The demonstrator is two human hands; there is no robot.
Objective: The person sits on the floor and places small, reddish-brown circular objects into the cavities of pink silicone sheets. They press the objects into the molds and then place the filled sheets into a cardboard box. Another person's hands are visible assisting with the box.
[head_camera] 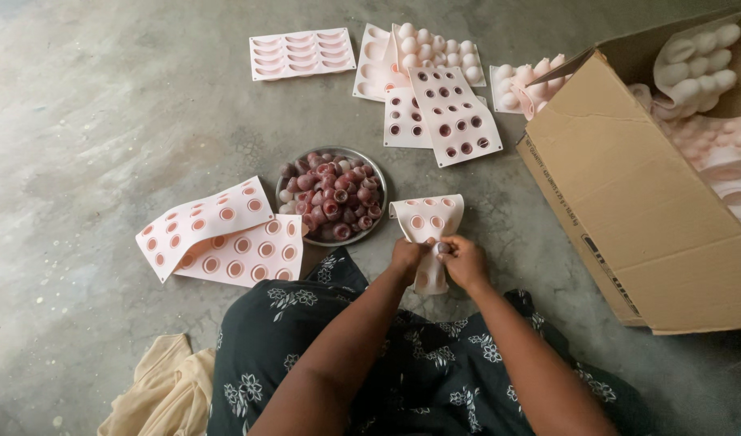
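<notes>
Dark floral fabric (403, 379) is lying nearest the camera, draped over the person's lap, with a pale yellow cloth (164, 391) bunching on the concrete floor (88, 121) at the far left. Beyond that cloth, two pink silicone moulds (225, 238) with round cavities are lying overlapped on the floor, the upper one curling slightly.

Both forearms are reaching forward from the lap and converging. The left hand (407, 257) is pinching a folded pink mould sheet (428, 230) from its left side, fingers curled tight on the material. The right hand (466, 262) is meeting it from the other side, thumb and fingertips pressing together at one cavity, where a small greyish piece (443, 247) is showing between the fingertips (too small to tell what it is). This sheet is being held just above the floor, right in front of the knees, its upper half fanning out and its lower end hanging down between the hands.

Just behind and left of the held sheet, a round metal plate (380, 173) is sitting piled with reddish-brown, cup-shaped pieces (331, 198). Farther back, more moulds (435, 105) are lying scattered, one with crescent cavities (302, 53) well to the left. At the right, an open cardboard box (629, 202) is lying on its side with pale moulds (697, 73) spilling from it.
</notes>
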